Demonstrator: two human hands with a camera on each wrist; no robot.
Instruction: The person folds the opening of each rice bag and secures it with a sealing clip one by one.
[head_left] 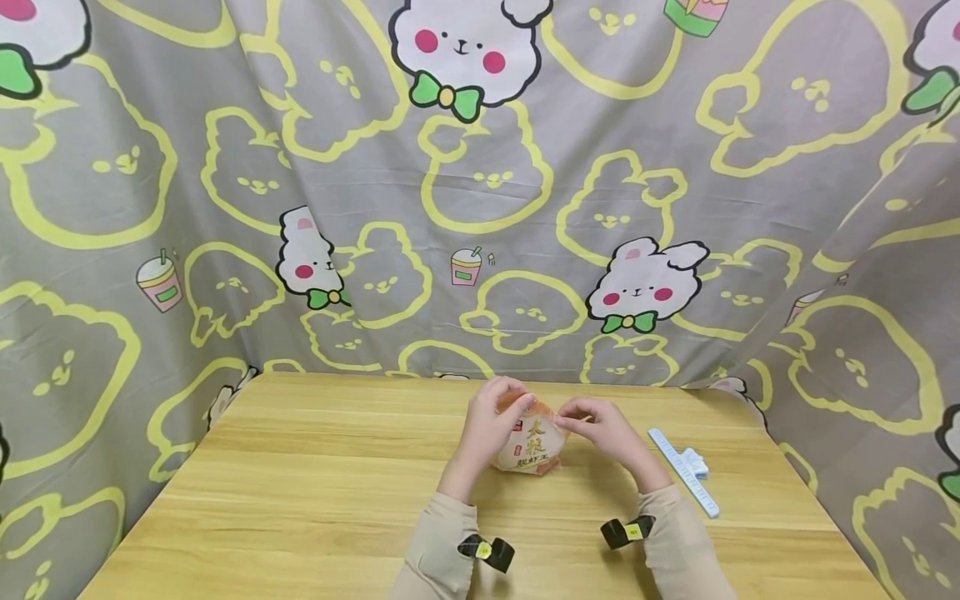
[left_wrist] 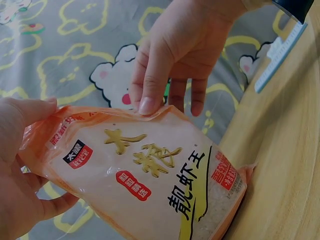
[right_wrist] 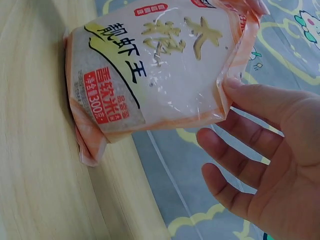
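Note:
An orange and white bag of rice (head_left: 529, 446) stands upright on the table, its printed front facing the person. The left hand (head_left: 487, 429) pinches its top left corner; in the left wrist view that hand (left_wrist: 25, 165) has its thumb in front and fingers behind the orange film. The right hand (head_left: 611, 433) pinches the upper right edge between thumb and index finger, the other fingers loosely bent in the right wrist view (right_wrist: 270, 145). Grains show through the lower part of the bag (left_wrist: 150, 175). The top edge is folded and creased between the hands.
A light blue bag clip (head_left: 686, 473) lies on the wooden table (head_left: 300, 500), right of the right forearm. Behind and at both sides hangs a grey curtain (head_left: 375, 192) with yellow outlines and white rabbits. Each wrist wears a black camera band.

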